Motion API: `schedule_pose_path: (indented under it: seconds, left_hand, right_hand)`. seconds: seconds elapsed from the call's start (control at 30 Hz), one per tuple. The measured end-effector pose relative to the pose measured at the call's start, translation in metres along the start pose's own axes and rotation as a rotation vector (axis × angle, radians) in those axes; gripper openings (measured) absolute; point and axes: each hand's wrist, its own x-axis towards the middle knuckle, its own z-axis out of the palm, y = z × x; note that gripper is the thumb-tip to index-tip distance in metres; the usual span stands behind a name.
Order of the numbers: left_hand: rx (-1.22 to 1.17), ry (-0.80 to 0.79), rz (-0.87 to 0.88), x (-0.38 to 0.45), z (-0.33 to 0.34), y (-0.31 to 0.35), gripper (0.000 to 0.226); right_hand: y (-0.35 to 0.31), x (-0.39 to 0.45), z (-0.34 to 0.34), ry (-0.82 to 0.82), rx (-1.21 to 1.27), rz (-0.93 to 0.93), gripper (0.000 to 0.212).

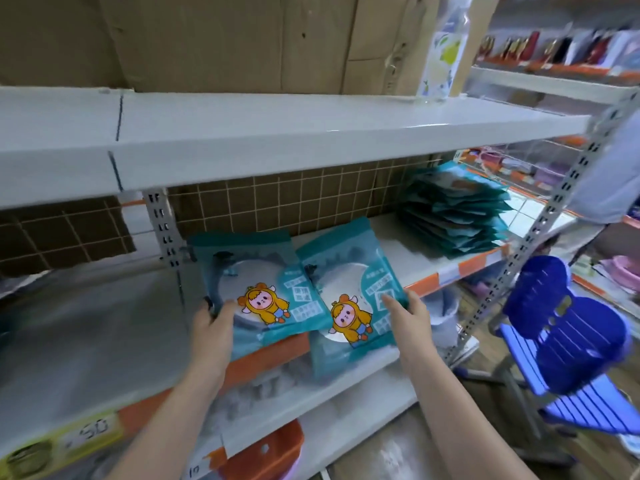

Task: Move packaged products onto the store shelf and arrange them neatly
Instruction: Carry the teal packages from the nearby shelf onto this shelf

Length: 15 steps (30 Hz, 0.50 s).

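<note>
Risk: both flat teal plastic packets with a cartoon figure overhang the near edge of the white metal middle shelf [391, 247]; a loose grip or a nudge could drop them.

Left hand [213, 327] grips the left packet [252, 289] at its near-left corner, thumb on top. Right hand [408, 315] pinches the right packet [349, 299] at its right edge. The left packet overlaps the right one. A stack of similar teal packets [453, 213] sits far right on the same shelf.

1. left teal packet [258, 289]: flat pouch with a cartoon child in a yellow hood and a round silvery window, tilted, its lower edge overhanging the front edge of the shelf [391, 251].
2. right teal packet [349, 299]: same design, tucked partly under the first, also overhanging.
3. teal stack [453, 216]: fanned pile at the shelf's right end.
</note>
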Motion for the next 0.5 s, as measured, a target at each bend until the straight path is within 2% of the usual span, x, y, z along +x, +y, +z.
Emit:
schedule_pose_path:
  seconds: [0.07, 0.23, 0.37, 0.5]
  left_hand:
    - [0.004, -0.022, -0.024, 0.006, 0.021, 0.003, 0.032]
    - [0.011, -0.105, -0.175, 0.074, 0.081, 0.005, 0.046]
    - [0.036, -0.162, -0.001, 0.072, 0.116, 0.027, 0.017]
    - [0.052, -0.233, 0.065, 0.076, 0.139, 0.029, 0.015]
  right_hand:
    - [-0.004, 0.018, -0.008, 0.037, -0.001, 0.020, 0.007]
    - [-0.028, 0.061, -0.023, 0.098, -0.005, -0.017, 0.014]
    - [-0.032, 0.094, -0.031, 0.112, -0.039, -0.038, 0.010]
    - [-0.029, 0.126, -0.039, 0.151, -0.039, -0.090, 0.012]
